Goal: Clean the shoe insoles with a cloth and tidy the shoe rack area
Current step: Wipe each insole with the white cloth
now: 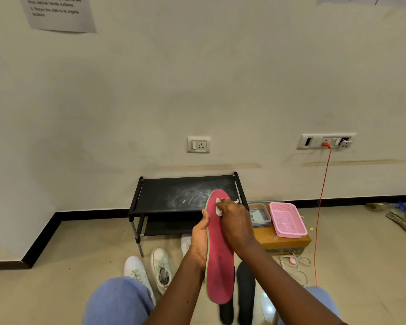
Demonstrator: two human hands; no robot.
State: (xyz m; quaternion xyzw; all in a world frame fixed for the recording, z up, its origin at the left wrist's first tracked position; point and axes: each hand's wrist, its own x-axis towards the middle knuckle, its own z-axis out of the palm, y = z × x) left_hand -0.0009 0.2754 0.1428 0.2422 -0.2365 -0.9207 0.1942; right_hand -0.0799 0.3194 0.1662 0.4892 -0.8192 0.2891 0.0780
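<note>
I am holding the red insole (219, 254) lengthwise in front of me, above the floor (68, 266). My left hand (199, 238) is gripping its left edge. My right hand (234, 221) is pinching a small white cloth (219, 208) and pressing it onto the insole near the toe end.

Beneath it, two black insoles (245, 292) are lying on the beige tiles, with white sneakers (161, 268) to their left. The black shoe rack (174, 195) is standing against the pale wall (150, 90), its top shelf smeared with white dust and its right end partly hidden by the insole. Right of it, a pink basket (287, 219) and a clear container (259, 214) are resting on a wooden box (281, 242). A red cable (321, 207) is hanging from a wall socket.
</note>
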